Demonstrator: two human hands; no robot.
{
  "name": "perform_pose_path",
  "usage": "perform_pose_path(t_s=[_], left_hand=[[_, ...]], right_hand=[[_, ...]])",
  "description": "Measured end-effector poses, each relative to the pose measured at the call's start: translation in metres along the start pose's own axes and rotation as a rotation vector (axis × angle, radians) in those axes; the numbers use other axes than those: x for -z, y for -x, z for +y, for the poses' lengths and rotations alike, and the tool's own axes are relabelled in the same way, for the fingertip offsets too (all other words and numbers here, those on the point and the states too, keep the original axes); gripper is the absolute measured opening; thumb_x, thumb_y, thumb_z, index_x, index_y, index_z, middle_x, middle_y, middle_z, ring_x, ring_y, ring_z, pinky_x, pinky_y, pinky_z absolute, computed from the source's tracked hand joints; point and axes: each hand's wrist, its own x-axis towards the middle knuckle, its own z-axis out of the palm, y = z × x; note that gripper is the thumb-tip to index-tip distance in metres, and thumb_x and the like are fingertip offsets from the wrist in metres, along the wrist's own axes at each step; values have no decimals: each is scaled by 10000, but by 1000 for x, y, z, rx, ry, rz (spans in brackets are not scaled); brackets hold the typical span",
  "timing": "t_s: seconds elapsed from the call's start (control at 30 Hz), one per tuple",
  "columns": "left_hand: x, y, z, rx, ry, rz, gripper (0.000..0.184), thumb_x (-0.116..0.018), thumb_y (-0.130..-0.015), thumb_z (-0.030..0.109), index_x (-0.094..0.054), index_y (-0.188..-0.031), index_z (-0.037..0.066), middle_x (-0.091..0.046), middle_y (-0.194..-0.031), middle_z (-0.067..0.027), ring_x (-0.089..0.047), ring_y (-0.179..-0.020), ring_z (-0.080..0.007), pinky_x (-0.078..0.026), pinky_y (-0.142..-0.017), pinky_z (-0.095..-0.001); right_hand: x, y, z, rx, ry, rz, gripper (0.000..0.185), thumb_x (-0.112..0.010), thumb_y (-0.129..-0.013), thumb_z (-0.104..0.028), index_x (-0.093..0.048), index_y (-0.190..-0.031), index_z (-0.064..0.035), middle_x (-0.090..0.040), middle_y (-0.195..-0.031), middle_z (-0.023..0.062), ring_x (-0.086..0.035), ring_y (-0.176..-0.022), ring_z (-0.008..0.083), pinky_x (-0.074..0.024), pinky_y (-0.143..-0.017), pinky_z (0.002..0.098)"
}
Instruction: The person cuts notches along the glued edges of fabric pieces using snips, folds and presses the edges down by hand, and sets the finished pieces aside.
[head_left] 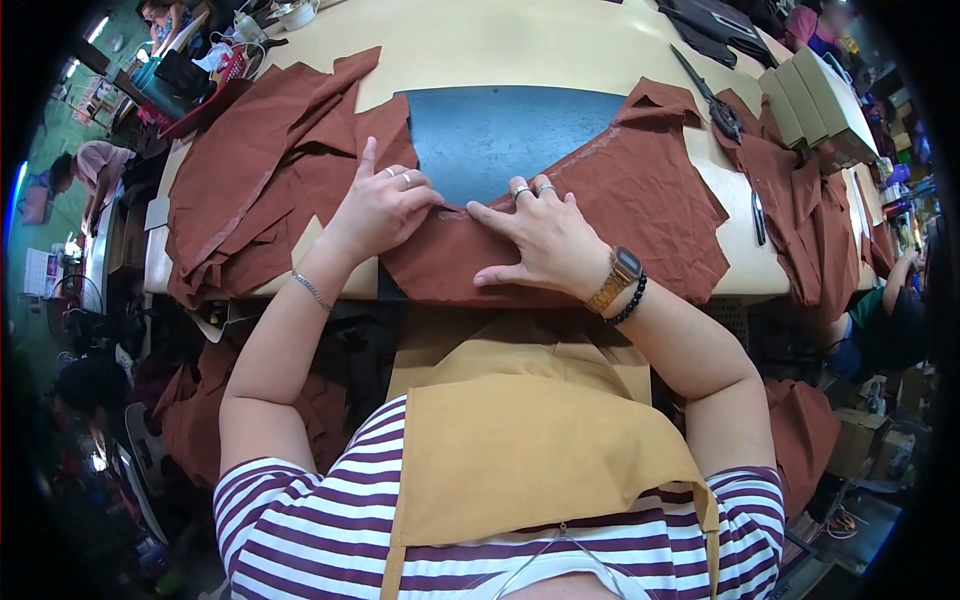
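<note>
A rust-brown cloth piece [640, 220] with pale chalk-like marks along its upper edge lies over a dark board [490, 135]. My left hand [385, 205] pinches the cloth's edge between thumb and finger, its index finger raised. Just to the right, my right hand [545, 235] rests on the same cloth, palm down with the fingers spread. More brown cloth [250, 180] lies in a heap left of the board, partly beside my left wrist.
Large black scissors [722, 112] and a small cutter [758, 217] lie on the pale table [450, 45] at the right. Beyond are cardboard boxes [800, 100] and another brown cloth pile [800, 220]. A red basket [215, 95] stands back left. Other people sit around.
</note>
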Motion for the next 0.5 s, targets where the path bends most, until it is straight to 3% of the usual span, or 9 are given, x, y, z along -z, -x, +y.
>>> perform_pose_path(t_s=[0.43,0.5], left_hand=[[-4,6,3,29,-89,55,84,-711,-811,186,-741,-880,223,-664,-897,82,-641,-921,-118,-210,-1107,-707],[-3,6,6,25,-144,65,73,-706,-817,196,-742,-875,221,-663,-890,85,-640,-915,-111,-209,-1107,-709]], right_hand=[[11,-22,-20,-48,72,-133,968,-652,-620,-819,-498,-1417,-293,-493,-1267,231,-494,-1146,416,-514,-781,662],[12,-13,-15,-20,9,-87,944,-663,-640,-797,-519,-1390,-243,-508,-1240,233,-506,-1141,420,-517,-785,635]])
